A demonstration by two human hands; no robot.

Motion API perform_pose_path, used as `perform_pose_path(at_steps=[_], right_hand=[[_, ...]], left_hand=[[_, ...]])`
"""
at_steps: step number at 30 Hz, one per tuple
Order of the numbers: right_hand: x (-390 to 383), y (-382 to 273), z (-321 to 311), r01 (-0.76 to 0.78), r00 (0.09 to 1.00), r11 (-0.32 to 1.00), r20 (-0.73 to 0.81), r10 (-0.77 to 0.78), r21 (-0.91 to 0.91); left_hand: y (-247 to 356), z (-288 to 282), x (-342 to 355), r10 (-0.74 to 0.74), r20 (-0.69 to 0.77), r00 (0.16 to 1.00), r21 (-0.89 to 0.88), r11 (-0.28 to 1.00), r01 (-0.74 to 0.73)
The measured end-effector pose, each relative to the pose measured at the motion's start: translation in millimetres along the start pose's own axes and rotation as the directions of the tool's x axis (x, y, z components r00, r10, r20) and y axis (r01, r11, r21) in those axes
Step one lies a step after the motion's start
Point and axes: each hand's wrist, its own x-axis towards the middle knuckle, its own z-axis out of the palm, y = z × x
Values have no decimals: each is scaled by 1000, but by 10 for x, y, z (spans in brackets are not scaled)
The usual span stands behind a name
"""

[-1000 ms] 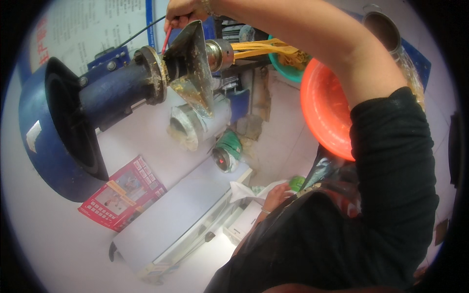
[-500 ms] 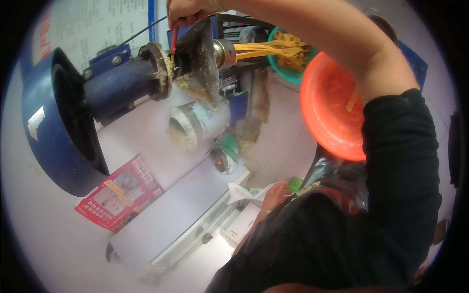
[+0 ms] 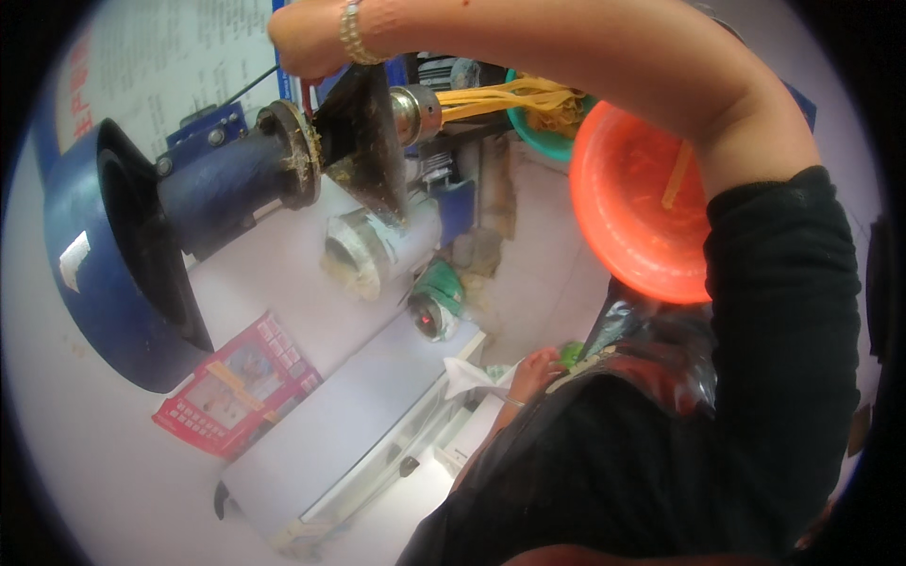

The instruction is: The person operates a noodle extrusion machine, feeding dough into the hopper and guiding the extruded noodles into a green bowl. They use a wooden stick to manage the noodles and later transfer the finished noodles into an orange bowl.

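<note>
Head view: handle work at the far-side hopper.
The right hand (image 3: 307,42), far left, is closed about a red handle (image 3: 310,94) just above the hopper (image 3: 370,127) of the blue machine (image 3: 222,184). Yellow strips (image 3: 505,97) run from its nozzle (image 3: 415,114) rightward into the green basin (image 3: 533,140); the orange basin (image 3: 587,193) stands nearer. The left hand (image 3: 536,371), near side, is loosely curled beside something green (image 3: 571,355); its hold cannot be told. Judged step: working the hopper as strips emerge. The next move appears to call for firm handle control, fingers clear of the opening.
</note>
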Motion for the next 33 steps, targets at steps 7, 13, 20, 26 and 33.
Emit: perform_pose_path(at_steps=[7, 13, 20, 26, 33], right_hand=[[-205, -2, -453, -367, 929, 889, 162, 334, 275], [235, 509, 133, -124, 982, 574, 184, -47, 809], [146, 119, 135, -50, 987, 959, 158, 6, 279], [357, 438, 136, -30, 939, 807, 293, -179, 589], [471, 399, 200, 474, 880, 839, 116, -461, -267]], left_hand=[[303, 8, -51, 71, 13, 997, -84, 994, -70], [-201, -194, 126, 81, 51, 995, 20, 996, -82], [-140, 22, 57, 103, 17, 995, 153, 983, -105], [32, 23, -93, 334, 122, 935, 359, 863, -356], [-161, -22, 29, 400, 123, 908, 470, 783, -408]])
